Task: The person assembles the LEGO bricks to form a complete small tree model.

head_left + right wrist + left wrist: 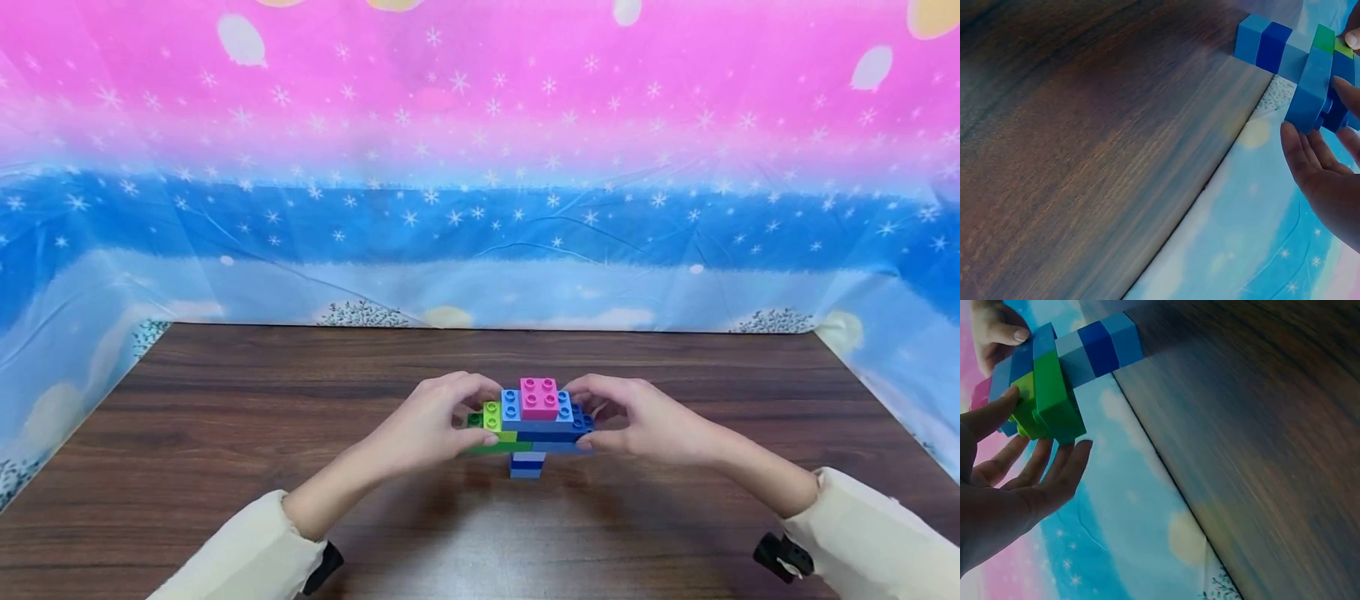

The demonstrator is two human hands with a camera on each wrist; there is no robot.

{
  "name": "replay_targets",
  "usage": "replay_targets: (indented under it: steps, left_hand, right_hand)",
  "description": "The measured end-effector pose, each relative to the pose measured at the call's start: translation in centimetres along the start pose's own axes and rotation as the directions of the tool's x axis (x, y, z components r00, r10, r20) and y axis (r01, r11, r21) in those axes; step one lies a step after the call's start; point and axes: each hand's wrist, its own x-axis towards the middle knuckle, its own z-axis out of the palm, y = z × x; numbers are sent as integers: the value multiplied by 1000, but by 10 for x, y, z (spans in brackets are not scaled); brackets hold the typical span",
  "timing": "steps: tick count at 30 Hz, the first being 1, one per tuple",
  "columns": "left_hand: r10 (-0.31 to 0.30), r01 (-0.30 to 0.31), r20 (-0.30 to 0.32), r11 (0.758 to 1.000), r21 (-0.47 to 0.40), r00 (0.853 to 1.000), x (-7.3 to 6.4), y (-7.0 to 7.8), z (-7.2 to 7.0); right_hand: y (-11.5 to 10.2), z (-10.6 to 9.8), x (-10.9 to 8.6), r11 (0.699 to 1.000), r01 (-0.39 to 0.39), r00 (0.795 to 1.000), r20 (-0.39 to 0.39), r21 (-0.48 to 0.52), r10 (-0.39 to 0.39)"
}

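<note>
A structure of toy building bricks (517, 425) stands upright on the table between my two hands. Its narrow stem (1099, 351) stacks light and dark blue bricks, and wider layers of green, lime and blue spread above it. A pink brick (538, 398) tops a light blue one. With thumb and fingers my left hand (435, 421) holds the green and lime side; its thumb lies on the lime brick (1025, 403). My right hand (648, 421) grips the opposite, blue side, fingers behind and under the blue brick (1310, 94). In the head view the far fingers are partly hidden.
The dark wood-grain table (225, 400) reaches back to a pink and blue snowflake cloth (480, 217), which also rises along both sides. Cream sleeves cover my forearms, and a black device (783, 557) sits under the right cuff.
</note>
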Motion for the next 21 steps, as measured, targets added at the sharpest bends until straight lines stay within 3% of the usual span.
replay_targets:
  steps: [9,12,16,21]
  left_hand:
    - [-110,109,-35,994,-33,993,14,-11,-5]
    - [-157,154,-30,984,-85,987,22,-19,-4]
    - [-249,248,17,955,-163,968,31,-29,2]
    - [-336,342,65,927,-155,940,40,-38,10]
  right_hand:
    - [12,-8,12,997,-57,998,-33,55,59]
    - [21,-9,20,994,-85,996,-15,72,86]
    - [35,-6,29,981,-153,988,19,121,152]
    - [46,-1,37,957,-244,969,74,157,235]
